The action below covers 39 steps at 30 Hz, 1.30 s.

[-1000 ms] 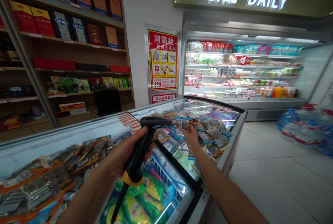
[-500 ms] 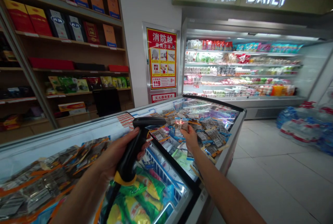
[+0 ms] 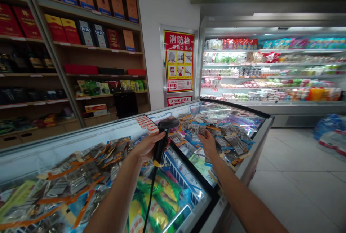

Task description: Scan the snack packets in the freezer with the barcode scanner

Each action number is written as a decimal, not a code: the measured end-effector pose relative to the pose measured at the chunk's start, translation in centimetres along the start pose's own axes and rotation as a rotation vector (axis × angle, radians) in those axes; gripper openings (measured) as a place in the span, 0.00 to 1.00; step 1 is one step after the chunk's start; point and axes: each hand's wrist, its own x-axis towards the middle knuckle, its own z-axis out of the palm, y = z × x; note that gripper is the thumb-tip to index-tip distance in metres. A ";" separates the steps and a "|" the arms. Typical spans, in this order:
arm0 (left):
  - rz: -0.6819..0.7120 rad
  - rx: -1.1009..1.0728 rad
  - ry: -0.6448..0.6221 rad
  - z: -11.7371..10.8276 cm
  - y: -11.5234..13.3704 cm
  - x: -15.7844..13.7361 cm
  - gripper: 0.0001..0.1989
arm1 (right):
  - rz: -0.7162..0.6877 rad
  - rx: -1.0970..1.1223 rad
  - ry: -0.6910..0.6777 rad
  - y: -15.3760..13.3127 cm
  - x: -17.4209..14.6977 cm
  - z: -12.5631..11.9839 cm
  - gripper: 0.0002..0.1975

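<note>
My left hand is wrapped round the handle of a black and yellow barcode scanner, whose head points right and whose cable hangs down. To its right, my right hand pinches a small clear-and-blue snack packet by its edge, in front of the scanner head. Beneath that hand lies a spread of similar packets on the glass top of a chest freezer. Another heap of packets with orange edges lies left of my left forearm. Small print on the packets is unreadable.
Under the glass are green and yellow bags and a blue wire basket. Shelves with boxes stand at left behind the freezer. A lit refrigerated display is at the back right, with bottled water packs on the floor.
The view has swung left, so the surroundings sit further right. The scanner appears farther from me, its red light no longer visible on the packet. Both hands keep their hold.
</note>
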 end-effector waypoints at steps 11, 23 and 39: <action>-0.036 0.295 -0.018 1.9 -1.7 -0.6 0.15 | -0.038 0.004 0.041 -0.4 0.1 -0.1 0.16; -0.035 0.220 0.058 2.5 0.2 -3.7 0.14 | -0.037 -0.026 0.009 -0.7 -0.2 -0.1 0.16; -0.003 0.265 0.032 2.8 0.1 -3.5 0.15 | -0.031 0.016 0.018 -0.7 -0.2 0.0 0.15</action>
